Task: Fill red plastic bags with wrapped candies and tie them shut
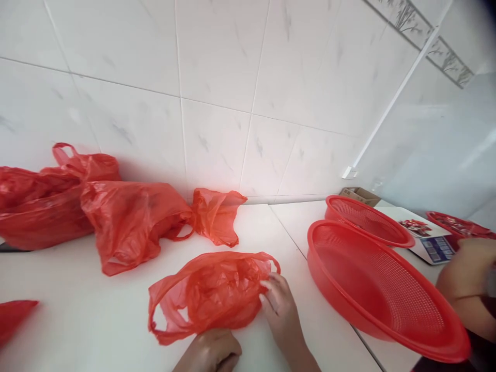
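Note:
A red plastic bag [228, 289] with loop handles lies on the white table in front of me, its mouth spread and crumpled red plastic showing inside. At its near edge rests my left hand [213, 350], closed in a fist with the fingers turned under; what they hold, if anything, is hidden. My right hand [282, 310] is at the bag's right side, below the right handle, with curled fingers and thumb at the bag's rim. To the right stands a large red plastic basket [360, 279] with a perforated wall.
Filled red bags [132, 217] line the wall at left, and a flat red bag [217, 214] lies beside them. A second red basket [368, 219], a scale [436, 250] bearing small red packets and a cardboard box [360, 195] stand farther right. Another person's arm [467, 279] reaches in there.

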Available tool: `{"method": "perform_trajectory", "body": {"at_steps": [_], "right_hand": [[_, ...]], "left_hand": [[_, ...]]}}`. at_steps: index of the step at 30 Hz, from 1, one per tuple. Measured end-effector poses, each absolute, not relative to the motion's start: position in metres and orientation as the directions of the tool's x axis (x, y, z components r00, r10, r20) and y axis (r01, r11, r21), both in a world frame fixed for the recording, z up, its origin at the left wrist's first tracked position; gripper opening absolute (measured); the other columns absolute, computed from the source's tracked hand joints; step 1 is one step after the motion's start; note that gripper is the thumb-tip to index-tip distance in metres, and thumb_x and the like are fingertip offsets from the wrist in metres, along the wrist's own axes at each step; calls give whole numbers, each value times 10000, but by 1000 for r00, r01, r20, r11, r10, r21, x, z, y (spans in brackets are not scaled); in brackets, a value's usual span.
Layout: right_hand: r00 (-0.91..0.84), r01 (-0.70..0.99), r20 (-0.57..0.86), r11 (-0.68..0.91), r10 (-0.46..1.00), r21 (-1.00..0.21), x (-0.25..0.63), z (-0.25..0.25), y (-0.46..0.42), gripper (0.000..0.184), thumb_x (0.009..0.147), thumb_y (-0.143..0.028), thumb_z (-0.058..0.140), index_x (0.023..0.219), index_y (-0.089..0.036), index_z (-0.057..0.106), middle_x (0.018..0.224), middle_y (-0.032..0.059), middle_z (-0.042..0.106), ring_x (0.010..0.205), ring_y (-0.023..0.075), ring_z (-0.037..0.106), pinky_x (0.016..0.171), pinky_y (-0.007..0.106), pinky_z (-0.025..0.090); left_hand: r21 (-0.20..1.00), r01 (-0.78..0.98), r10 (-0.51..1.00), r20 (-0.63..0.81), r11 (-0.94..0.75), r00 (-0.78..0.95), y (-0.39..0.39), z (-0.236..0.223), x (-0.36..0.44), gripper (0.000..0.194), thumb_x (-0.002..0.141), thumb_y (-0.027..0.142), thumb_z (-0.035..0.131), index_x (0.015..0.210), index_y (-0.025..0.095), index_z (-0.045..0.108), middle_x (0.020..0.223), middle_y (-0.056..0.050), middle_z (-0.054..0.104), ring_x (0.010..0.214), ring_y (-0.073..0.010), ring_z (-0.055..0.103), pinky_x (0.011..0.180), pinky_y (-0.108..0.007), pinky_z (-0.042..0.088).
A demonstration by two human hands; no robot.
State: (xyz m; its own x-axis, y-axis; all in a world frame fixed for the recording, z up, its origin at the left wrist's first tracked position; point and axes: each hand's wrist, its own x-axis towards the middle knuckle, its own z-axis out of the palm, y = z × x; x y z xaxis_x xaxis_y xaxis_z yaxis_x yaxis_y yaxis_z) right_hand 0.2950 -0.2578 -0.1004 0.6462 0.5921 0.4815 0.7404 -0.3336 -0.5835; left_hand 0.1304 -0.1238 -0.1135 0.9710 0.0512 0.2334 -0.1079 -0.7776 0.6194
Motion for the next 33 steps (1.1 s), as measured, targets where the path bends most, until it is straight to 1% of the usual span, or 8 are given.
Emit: {"method": "perform_trajectory", "body": {"at_steps": [4, 7, 10, 13, 16, 21, 24, 33], "right_hand": [[676, 728, 496, -393, 545, -562, 304, -118, -255, 312, 865, -303, 485, 1148, -204, 571, 1329, 124, 455, 1243, 261, 441, 1010, 460, 417], [665, 742, 475, -437, 576, -509, 308, -125, -252, 406, 857, -370, 499, 1231, -216, 527, 1421, 117, 368, 1284, 286, 388, 1005, 496, 409], [619, 783, 487, -439, 616, -440, 308, -130, -251, 447, 858, -416, 496, 1255, -211, 513, 1450, 113, 338, 1301, 291, 358, 1005, 495, 403], [535, 845, 548, -402, 643, -353, 305, -132, -250, 444, 862, -431, 490, 1243, -206, 517, 1442, 114, 354, 1295, 298, 362, 1008, 506, 388], [451, 891, 604, -370, 657, -263, 299, -134, -250, 432, 863, -429, 490, 1221, -192, 535, 1404, 129, 406, 1276, 308, 385, 986, 508, 403], [364, 925, 617, -348, 697, -153, 293, -137, -248, 365, 856, -389, 510, 1123, -165, 618, 1272, 137, 523, 1225, 310, 430, 962, 485, 427], [346, 931, 612, -340, 711, -132, 294, -138, -247, 337, 858, -380, 503, 1078, -171, 649, 1220, 128, 557, 1190, 304, 460, 942, 473, 444], [322, 943, 646, -294, 692, -155, 305, -153, -246, 352, 845, -414, 501, 984, -154, 692, 1133, 149, 592, 1107, 326, 506, 899, 482, 469]], "left_hand": [[616, -106, 76, 261, -781, 962, -124, -99, 124, 226, 757, 42, 452, 749, 201, 612, 722, -1, 657, 634, -109, 585, 580, -176, 422], [522, -114, 48, 288, -846, 956, -121, -95, 120, 250, 781, 31, 429, 767, 201, 612, 730, 0, 647, 636, -111, 578, 577, -184, 413], [447, -112, 34, 305, -888, 952, -118, -94, 116, 239, 808, 49, 427, 777, 199, 611, 738, -9, 638, 647, -121, 570, 578, -202, 406], [407, -100, 42, 325, -908, 945, -119, -95, 113, 223, 841, 91, 425, 799, 199, 616, 752, -22, 633, 680, -139, 571, 605, -229, 410], [351, -82, 52, 355, -933, 933, -120, -95, 111, 224, 856, 106, 415, 812, 195, 615, 751, -27, 633, 695, -153, 569, 627, -250, 412], [280, -37, 80, 396, -959, 915, -121, -95, 108, 213, 832, 83, 422, 797, 184, 607, 749, -22, 641, 678, -154, 561, 612, -254, 408], [263, -31, 83, 410, -964, 908, -122, -97, 107, 214, 819, 70, 424, 803, 175, 610, 744, -26, 646, 677, -157, 566, 605, -254, 411], [237, -52, 57, 430, -970, 901, -122, -105, 109, 191, 803, 85, 471, 821, 183, 634, 787, -27, 685, 727, -154, 618, 645, -240, 452]]}}
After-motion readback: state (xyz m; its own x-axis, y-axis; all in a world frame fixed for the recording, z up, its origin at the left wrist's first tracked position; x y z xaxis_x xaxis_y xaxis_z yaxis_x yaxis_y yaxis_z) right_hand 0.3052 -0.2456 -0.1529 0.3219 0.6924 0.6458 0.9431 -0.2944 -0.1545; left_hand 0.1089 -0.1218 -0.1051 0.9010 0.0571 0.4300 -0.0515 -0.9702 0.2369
